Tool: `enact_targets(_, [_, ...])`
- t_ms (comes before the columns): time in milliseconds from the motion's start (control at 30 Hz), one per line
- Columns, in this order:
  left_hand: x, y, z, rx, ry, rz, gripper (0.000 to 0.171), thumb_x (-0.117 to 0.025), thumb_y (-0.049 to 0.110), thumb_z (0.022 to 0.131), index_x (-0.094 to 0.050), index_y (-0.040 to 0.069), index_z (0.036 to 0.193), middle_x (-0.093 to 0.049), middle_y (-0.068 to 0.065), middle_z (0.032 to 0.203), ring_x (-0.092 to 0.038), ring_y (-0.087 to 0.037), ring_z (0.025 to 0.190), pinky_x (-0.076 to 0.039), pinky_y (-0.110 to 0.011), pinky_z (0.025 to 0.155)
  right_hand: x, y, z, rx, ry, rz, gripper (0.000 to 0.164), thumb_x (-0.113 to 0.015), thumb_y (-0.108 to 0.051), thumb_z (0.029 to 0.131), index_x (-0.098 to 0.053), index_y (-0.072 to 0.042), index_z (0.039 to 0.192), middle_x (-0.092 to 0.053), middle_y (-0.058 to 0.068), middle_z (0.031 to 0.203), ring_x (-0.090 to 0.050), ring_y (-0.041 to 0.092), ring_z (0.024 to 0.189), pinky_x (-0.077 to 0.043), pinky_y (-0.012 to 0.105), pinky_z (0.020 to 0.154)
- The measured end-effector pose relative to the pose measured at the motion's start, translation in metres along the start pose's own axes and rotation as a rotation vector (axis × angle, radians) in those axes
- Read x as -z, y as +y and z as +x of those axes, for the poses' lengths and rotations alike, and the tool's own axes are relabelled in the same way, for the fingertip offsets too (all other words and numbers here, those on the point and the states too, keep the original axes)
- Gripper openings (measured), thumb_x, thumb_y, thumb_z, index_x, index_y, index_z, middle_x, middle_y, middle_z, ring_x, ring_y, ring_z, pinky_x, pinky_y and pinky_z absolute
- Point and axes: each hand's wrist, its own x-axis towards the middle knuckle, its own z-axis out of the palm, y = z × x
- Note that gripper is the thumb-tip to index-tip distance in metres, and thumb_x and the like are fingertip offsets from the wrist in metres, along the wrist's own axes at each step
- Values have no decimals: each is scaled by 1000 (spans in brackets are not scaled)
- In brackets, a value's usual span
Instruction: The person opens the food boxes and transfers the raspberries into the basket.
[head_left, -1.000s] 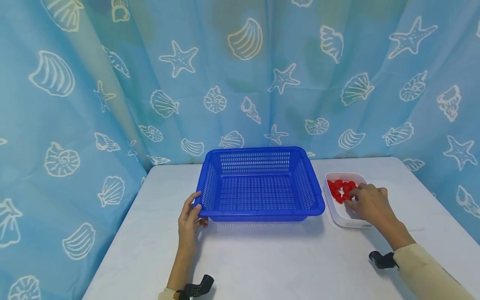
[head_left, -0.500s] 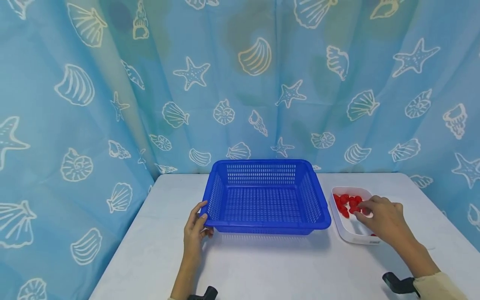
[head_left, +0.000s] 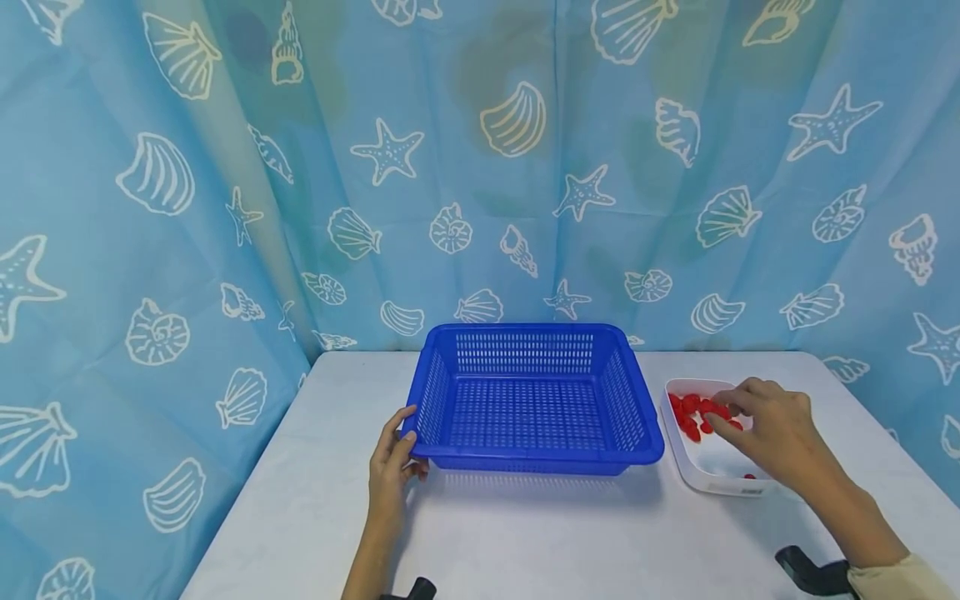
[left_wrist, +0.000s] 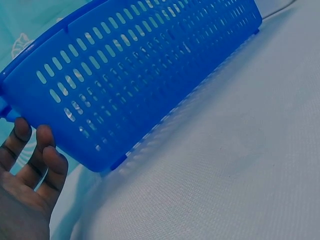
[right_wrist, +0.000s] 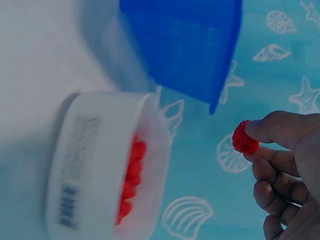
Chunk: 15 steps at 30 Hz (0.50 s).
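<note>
My left hand (head_left: pixel 390 475) grips the front left corner of a blue plastic basket (head_left: pixel 534 457) with slotted sides; thumb and index finger are at its rim. In the left wrist view several fingertips (left_wrist: pixel 45 137) lie beneath that corner. Over a small white box (head_left: pixel 701 481) to the right, my right hand (head_left: pixel 776 425) pinches a red raspberry (right_wrist: pixel 245 138) between thumb and index finger. More red raspberries (head_left: pixel 690 403) lie mostly at the box's far end, and a small red one (head_left: pixel 749 477) is near its front. My right hand hides part of the box.
Both containers stand side by side on a white table (head_left: pixel 540 542). A blue curtain (head_left: pixel 465 167) with white shell and starfish prints hangs behind the table and along its sides. The basket's right rim is close to the box.
My right hand has gone from reaching among the raspberries to holding one above the box. The head view has tilted upward slightly. My left hand stays at the basket's corner.
</note>
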Motion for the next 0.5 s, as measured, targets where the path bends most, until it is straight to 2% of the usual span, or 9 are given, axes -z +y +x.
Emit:
enact_targets(300, [2,0,2,-45,0,-7,39,-48,28,104,-52,26,143,-54,-13,99,-58,-23,75,-51,-31,62,13,-34,14,86,17,62,35,-88,-10,72,-74,-1,103,-62,10,89,-58,35,88,-32,54,76])
enact_targets(500, [1,-1,1,-27,3,-10,40,-48,27,104,-52,24,143,-53,-13,99,-58,-24,75,-52,-31,62,12,-49,21,140,2,76,31,-86,-9,74,-75,-3,103,-64,11,94,-59,36,91,-30,50,74])
